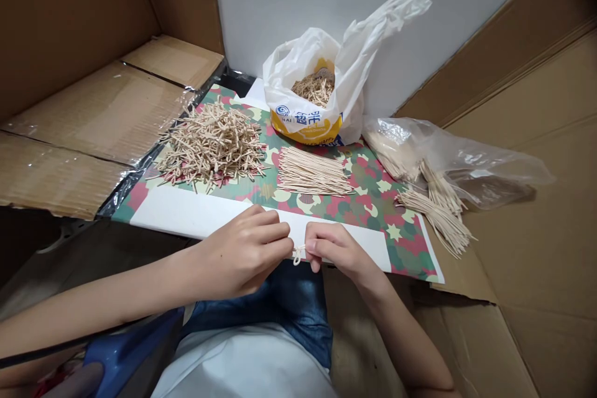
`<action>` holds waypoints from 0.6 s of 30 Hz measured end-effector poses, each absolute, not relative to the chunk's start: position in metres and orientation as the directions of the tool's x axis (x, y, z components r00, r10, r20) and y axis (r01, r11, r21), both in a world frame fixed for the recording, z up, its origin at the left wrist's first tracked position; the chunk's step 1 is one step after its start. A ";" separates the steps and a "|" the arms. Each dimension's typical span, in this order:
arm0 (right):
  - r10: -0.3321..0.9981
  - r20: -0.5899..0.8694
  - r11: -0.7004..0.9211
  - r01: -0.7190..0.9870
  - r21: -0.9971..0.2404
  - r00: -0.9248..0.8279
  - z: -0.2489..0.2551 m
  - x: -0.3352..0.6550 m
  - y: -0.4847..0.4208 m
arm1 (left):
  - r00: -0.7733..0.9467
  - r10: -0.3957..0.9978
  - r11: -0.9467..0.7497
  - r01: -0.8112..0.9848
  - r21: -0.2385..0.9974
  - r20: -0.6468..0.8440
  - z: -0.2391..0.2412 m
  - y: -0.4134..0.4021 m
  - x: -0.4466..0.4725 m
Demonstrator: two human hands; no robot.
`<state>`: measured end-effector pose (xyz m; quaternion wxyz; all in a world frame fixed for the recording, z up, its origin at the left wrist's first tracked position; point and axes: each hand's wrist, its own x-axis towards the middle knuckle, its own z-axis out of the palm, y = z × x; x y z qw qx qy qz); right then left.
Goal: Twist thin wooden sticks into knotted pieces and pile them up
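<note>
left grip and right grip pinching looped cord, white bag lettered "hai" in blue

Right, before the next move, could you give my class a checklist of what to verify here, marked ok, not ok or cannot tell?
1. Left hand and right hand both gripping the looped strand: ok, its small loop shows between them.
2. Knot in that strand fully tightened: cannot tell, too small to see.
3. Straight strands laid side by side: ok, roughly parallel.
4. Heap of short pieces neatly lined up: not ok, they lie criss-crossed.
5. White bag open: ok, pieces show inside.
6. Loose bundle wholly on the camouflage sheet: not ok, it overhangs the right edge.
</note>
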<state>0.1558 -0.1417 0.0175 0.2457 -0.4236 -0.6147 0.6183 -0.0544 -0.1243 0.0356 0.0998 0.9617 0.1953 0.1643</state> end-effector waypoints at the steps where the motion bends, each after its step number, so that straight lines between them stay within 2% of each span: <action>1: 0.837 -0.214 -0.117 0.217 -0.969 -0.503 0.016 0.155 -0.144 | 0.872 0.408 -0.901 0.337 0.272 0.271 0.037 -0.124 -0.055; 7: 0.867 -0.169 -0.081 0.203 -0.976 -0.469 0.014 0.151 -0.144 | 0.866 0.417 -0.892 0.332 0.307 0.275 0.038 -0.121 -0.056; 11: 0.886 -0.123 0.092 0.429 -0.899 -0.447 0.023 0.149 -0.143 | 0.828 0.481 -0.872 0.419 0.253 0.289 0.030 -0.121 -0.057; 13: 0.905 -0.028 0.253 0.590 -0.767 -0.425 0.029 0.148 -0.146 | 0.824 0.495 -0.866 0.441 0.237 0.275 0.028 -0.122 -0.057; 15: 0.877 0.056 0.419 0.705 -0.572 -0.477 0.035 0.145 -0.153 | 0.830 0.492 -0.867 0.438 0.239 0.262 0.027 -0.123 -0.056; 18: 0.820 0.094 0.566 0.778 -0.273 -0.564 0.040 0.139 -0.161 | 0.840 0.478 -0.873 0.425 0.238 0.256 0.030 -0.124 -0.053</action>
